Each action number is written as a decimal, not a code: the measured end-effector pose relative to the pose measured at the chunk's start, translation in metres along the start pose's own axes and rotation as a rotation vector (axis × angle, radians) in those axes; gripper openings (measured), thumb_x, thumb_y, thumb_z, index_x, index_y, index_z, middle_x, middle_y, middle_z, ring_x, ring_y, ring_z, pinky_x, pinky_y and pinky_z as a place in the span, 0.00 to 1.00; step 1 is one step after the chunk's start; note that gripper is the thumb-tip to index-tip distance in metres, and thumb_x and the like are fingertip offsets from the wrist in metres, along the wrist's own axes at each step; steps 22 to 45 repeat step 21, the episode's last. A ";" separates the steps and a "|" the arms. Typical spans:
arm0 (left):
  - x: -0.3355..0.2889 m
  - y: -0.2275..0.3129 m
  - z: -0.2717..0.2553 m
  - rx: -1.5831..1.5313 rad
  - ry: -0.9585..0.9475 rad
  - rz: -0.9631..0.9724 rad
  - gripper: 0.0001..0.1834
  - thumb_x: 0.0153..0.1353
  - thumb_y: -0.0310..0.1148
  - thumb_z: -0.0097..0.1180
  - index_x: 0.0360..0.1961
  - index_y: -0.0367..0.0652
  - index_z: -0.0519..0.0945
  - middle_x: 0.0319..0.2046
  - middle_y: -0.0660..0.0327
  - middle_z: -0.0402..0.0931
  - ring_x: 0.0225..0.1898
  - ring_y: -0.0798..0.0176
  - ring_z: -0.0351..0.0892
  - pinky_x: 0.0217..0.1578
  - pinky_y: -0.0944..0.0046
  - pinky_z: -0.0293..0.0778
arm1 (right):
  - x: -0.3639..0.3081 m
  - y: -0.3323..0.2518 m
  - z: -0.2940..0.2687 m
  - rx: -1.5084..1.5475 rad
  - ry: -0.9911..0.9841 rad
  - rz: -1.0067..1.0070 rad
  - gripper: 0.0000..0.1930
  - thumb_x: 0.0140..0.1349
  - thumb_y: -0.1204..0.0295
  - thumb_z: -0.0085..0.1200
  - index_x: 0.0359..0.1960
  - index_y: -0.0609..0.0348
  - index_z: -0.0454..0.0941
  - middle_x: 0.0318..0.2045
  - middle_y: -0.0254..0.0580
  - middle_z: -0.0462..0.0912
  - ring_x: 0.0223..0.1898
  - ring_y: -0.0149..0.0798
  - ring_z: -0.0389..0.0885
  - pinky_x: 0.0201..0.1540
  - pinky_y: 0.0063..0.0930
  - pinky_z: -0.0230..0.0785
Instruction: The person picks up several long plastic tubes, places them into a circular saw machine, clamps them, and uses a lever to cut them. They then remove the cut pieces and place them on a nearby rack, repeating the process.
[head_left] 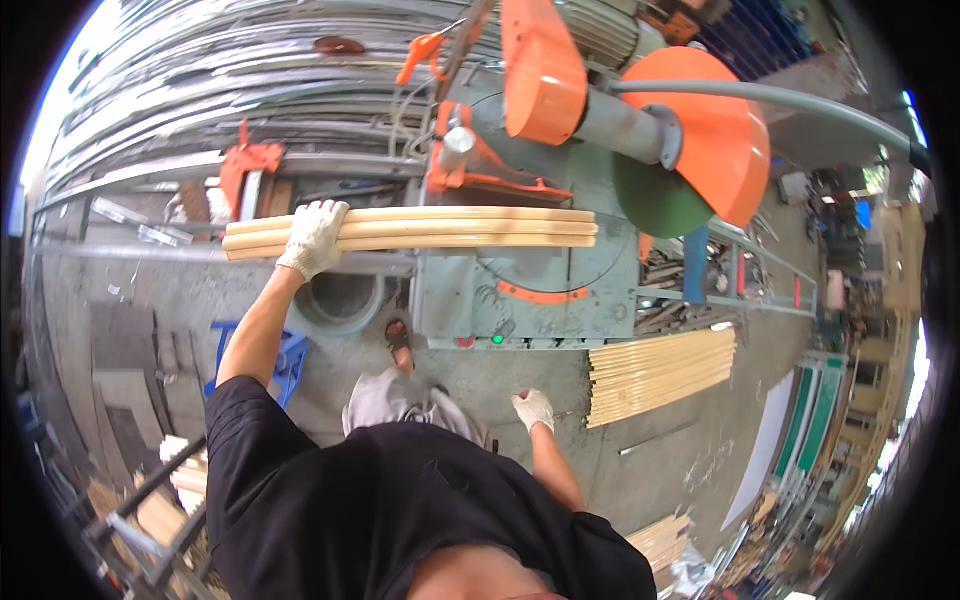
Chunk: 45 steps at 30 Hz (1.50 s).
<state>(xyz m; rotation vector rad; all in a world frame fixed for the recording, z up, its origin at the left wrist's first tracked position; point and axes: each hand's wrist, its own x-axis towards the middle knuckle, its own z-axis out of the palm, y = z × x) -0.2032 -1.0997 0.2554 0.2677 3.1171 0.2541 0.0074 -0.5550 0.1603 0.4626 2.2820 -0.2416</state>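
Note:
My left hand (314, 240), in a whitish glove, is wrapped round a bundle of several long tan profile strips (470, 228) near their left end. Their right part reaches over the grey-green table (450, 300) of a cut-off saw, in front of its orange clamp (500, 182). The strips' right ends are near the saw's dark green disc (650, 195), which is partly covered by an orange guard (735, 150). My right hand (534, 409), also gloved, hangs low in front of the table with its fingers curled in. Nothing shows in it.
More tan strips (660, 375) lie in a row to the right of the table. Long metal bars (250, 80) fill the rack at the far left. A blue stool (290, 355) and a round tub (340, 300) stand on the left. A grey hose (780, 92) arcs over the saw.

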 end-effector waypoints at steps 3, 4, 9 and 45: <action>-0.115 0.008 -0.037 -0.044 -0.017 -0.098 0.30 0.46 0.30 0.63 0.54 0.43 0.75 0.44 0.50 0.79 0.49 0.43 0.77 0.50 0.48 0.70 | -0.010 0.038 0.039 0.077 -0.072 -0.003 0.23 0.59 0.51 0.59 0.45 0.56 0.87 0.46 0.56 0.87 0.51 0.57 0.85 0.55 0.47 0.76; -0.161 0.011 -0.047 -0.078 -0.023 -0.137 0.30 0.45 0.30 0.64 0.54 0.42 0.75 0.44 0.49 0.79 0.48 0.42 0.77 0.50 0.47 0.71 | -0.003 0.056 0.060 0.060 -0.041 -0.027 0.23 0.58 0.51 0.59 0.45 0.56 0.87 0.45 0.55 0.88 0.50 0.56 0.86 0.55 0.47 0.76; -0.424 0.071 -0.090 -0.065 -0.034 -0.499 0.34 0.41 0.31 0.73 0.53 0.41 0.75 0.44 0.46 0.80 0.47 0.38 0.79 0.49 0.43 0.74 | -0.006 0.122 0.111 0.119 -0.049 -0.070 0.23 0.57 0.52 0.61 0.44 0.57 0.87 0.43 0.55 0.88 0.48 0.56 0.87 0.53 0.46 0.77; -0.356 0.059 0.053 0.468 -0.944 -0.848 0.28 0.49 0.47 0.72 0.51 0.48 0.87 0.47 0.52 0.88 0.47 0.46 0.89 0.41 0.35 0.82 | -0.054 0.263 0.166 -0.067 -0.186 -0.332 0.21 0.55 0.54 0.64 0.42 0.57 0.88 0.42 0.54 0.89 0.48 0.51 0.88 0.53 0.43 0.77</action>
